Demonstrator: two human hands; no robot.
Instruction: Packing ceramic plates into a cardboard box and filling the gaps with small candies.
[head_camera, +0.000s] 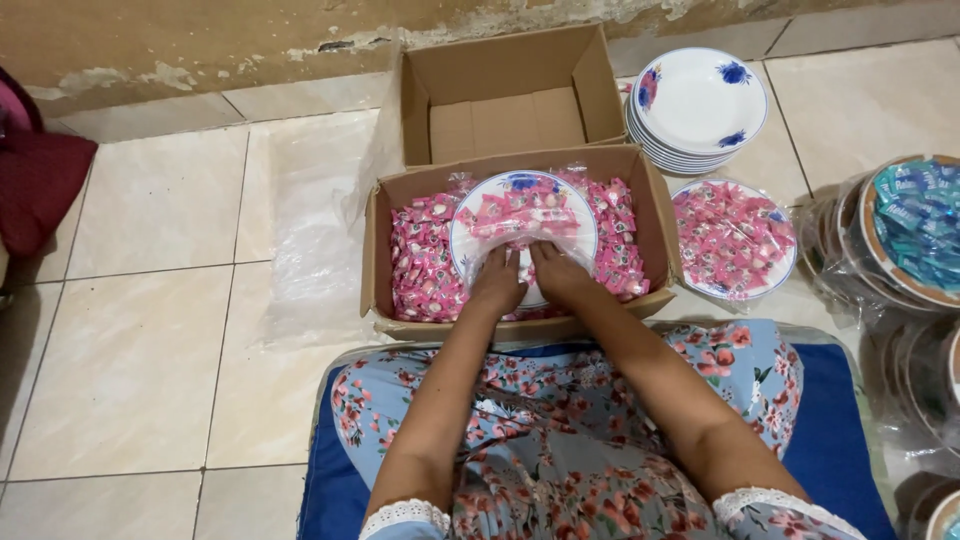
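A cardboard box on the tiled floor in front of me is full of small pink wrapped candies. A white plate with a blue rim lies on top of the candies, with more pink candies heaped on it. My left hand and my right hand rest side by side, palms down, on the near part of that plate, fingers pressed onto the candies and a clear film. I cannot tell whether the fingers grip anything.
An empty open cardboard box stands behind. A stack of white plates with blue flowers sits at the back right. A filled, wrapped plate lies right of the box. Wrapped plates of teal sachets stand far right. Clear plastic sheet lies left.
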